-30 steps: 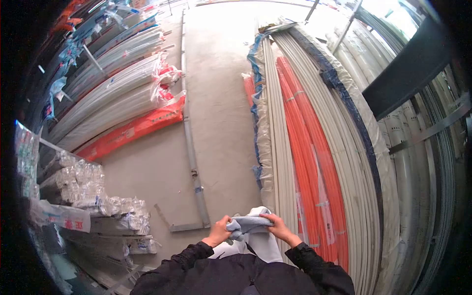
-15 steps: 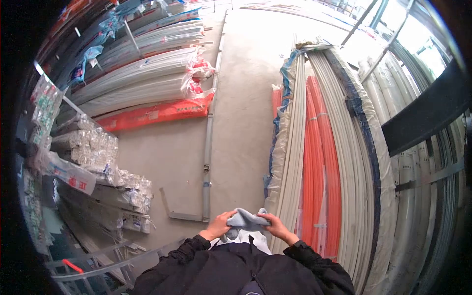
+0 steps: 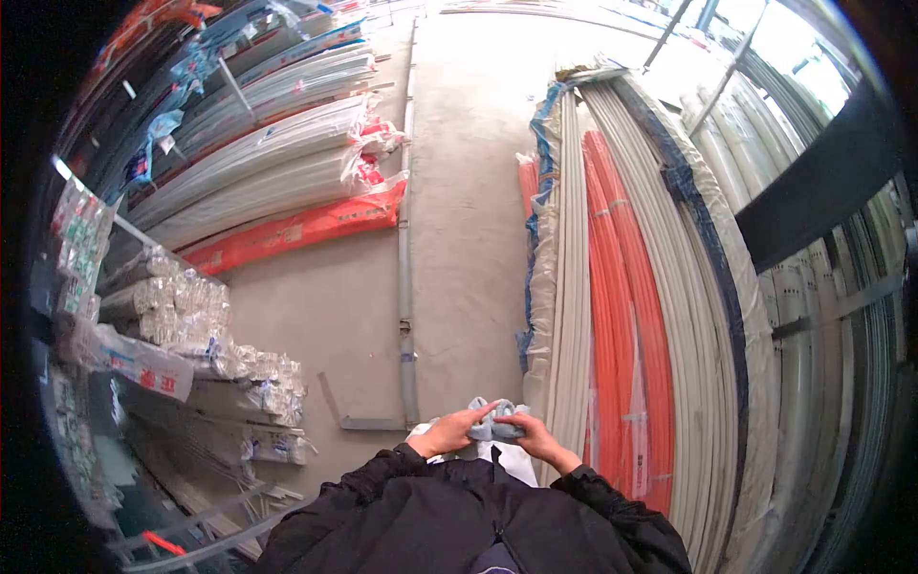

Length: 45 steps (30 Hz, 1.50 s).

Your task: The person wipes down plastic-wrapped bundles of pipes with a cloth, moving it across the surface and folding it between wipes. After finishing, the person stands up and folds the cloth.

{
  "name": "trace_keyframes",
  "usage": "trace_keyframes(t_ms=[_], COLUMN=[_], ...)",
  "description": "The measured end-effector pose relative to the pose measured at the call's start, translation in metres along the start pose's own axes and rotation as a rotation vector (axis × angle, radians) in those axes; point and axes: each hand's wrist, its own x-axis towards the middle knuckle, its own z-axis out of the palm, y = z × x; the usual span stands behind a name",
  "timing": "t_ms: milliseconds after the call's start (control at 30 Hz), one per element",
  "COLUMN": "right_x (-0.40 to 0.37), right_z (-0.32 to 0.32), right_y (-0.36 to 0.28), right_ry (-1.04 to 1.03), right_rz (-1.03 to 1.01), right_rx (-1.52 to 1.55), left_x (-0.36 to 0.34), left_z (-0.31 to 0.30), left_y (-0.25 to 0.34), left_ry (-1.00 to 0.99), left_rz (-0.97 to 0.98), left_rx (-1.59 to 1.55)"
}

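Note:
In front of my chest, a light grey cloth (image 3: 491, 427) is bunched up between my two hands. My left hand (image 3: 449, 434) grips its left side, with the fingers stretched across the top. Closed on the right side is my right hand (image 3: 535, 439), its thumb and fingers pinching the fabric. Whether the cloth is a glove or a rag I cannot make out. Just below it, a white sheet-like thing (image 3: 517, 461) shows in front of my black jacket (image 3: 411, 521).
Long pale pipes (image 3: 571, 287) and orange pipes (image 3: 612, 316) lie bundled on the right. Plastic-wrapped stacks (image 3: 258, 153) fill racks on the left, with an orange-wrapped bundle (image 3: 296, 226) lowest. A grey metal rail (image 3: 406, 287) runs along the floor.
My hands have drawn closer together, and the cloth, stretched between them before, is now bunched smaller. The view has shifted slightly.

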Motion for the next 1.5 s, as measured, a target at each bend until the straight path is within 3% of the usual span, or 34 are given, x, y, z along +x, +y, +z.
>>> trace_keyframes(t_ms=[133,267,433,533,767,867,1500], right_x=[0.005,0.018,0.029,0.022,0.015,0.019,0.001], right_z=[0.042,0.105,0.168,0.189,0.218,0.224,0.266], right_y=[0.002,0.014,-0.016,-0.024,-0.023,-0.024,-0.008], right_ry=[0.067,0.166,0.189,0.193,0.230,0.189,0.289], right_rz=[0.046,0.056,-0.006,0.058,0.051,0.089,0.079], right_rx=[0.037,0.042,0.034,0.079,0.101,-0.008,0.157], left_x=[-0.018,-0.051,-0.090,-0.105,-0.122,-0.131,-0.137], left_z=[-0.018,-0.042,-0.065,-0.067,-0.055,-0.064,-0.057], left_y=[-0.019,-0.060,-0.076,-0.084,-0.116,-0.104,-0.107], left_ry=[-0.076,-0.291,-0.359,-0.375,-0.407,-0.398,-0.561], left_rz=[0.105,0.106,0.126,0.145,0.163,0.129,0.157], left_rx=[0.073,0.110,0.100,0.074,0.160,0.155,0.235])
